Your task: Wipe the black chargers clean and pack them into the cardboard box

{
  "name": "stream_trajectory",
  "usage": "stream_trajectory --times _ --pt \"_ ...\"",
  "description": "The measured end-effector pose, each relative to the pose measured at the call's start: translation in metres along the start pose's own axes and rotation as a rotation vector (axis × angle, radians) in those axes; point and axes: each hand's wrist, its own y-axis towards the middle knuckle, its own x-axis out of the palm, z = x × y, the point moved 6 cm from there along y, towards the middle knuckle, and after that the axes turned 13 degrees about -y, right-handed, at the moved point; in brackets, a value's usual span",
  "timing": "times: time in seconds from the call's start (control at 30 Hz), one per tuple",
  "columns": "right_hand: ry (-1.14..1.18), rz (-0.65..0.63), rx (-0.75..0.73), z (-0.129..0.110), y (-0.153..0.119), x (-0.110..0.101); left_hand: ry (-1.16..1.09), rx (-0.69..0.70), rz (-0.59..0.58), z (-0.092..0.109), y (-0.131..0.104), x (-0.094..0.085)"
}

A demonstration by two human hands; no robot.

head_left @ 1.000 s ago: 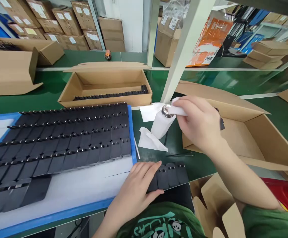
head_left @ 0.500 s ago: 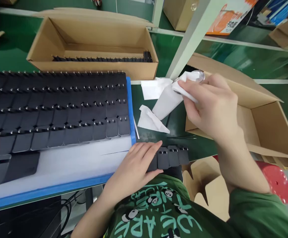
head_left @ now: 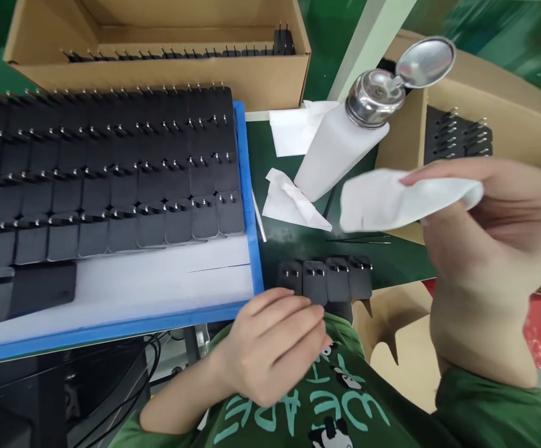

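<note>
A folded white cloth (head_left: pixel 382 200) is pinched between the thumb and fingers of my right hand (head_left: pixel 494 218), in front of the right-hand box. My left hand (head_left: pixel 275 348) is by the table's front edge, its fingers curled together; whether anything is under them is hidden. Just beyond it, several black plug adapters (head_left: pixel 314 281) stand in a short row with their metal prongs up. A white pump bottle (head_left: pixel 340 146) with a metal top and raised round lid leans beyond the cloth, apart from it. Two white wipes (head_left: pixel 291 132) lie beside the bottle.
Rows of black adapters (head_left: pixel 125 193) fill much of a blue-edged tray (head_left: pixel 252 205) at the left. An open cardboard box (head_left: pixel 172 74) behind it holds more adapters; another box (head_left: pixel 517 130) at the right holds some too. Tweezers (head_left: pixel 364 240) lie near the row.
My right hand has moved right and nearer with the cloth, away from the bottle top. My left hand has drawn back from the short row and curled. The view has shifted.
</note>
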Motion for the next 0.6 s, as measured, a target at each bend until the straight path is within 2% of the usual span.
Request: stream_trajectory --times 0.07,0.13,0.27,0.37,0.43,0.6 --pt "0.257 -0.082 0.071 0.006 0.004 0.024 -0.034 0.040 -0.014 0.003 0.004 0.007" --pt "0.457 -0.242 0.147 0.011 0.007 0.048 -0.054 0.031 -0.008 0.004 0.008 0.008" --pt "0.582 -0.404 0.272 0.020 0.010 0.071 -0.053 0.006 0.028 0.006 0.012 0.000" --pt "0.684 -0.456 0.373 0.023 0.007 0.078 -0.004 -0.041 0.087 0.007 0.015 -0.009" --pt "0.722 -0.466 0.387 0.022 0.005 0.082 0.079 -0.071 0.133 0.007 0.018 -0.012" --pt "0.779 -0.440 0.380 0.016 -0.004 0.088 0.211 -0.086 0.143 -0.001 0.028 0.000"
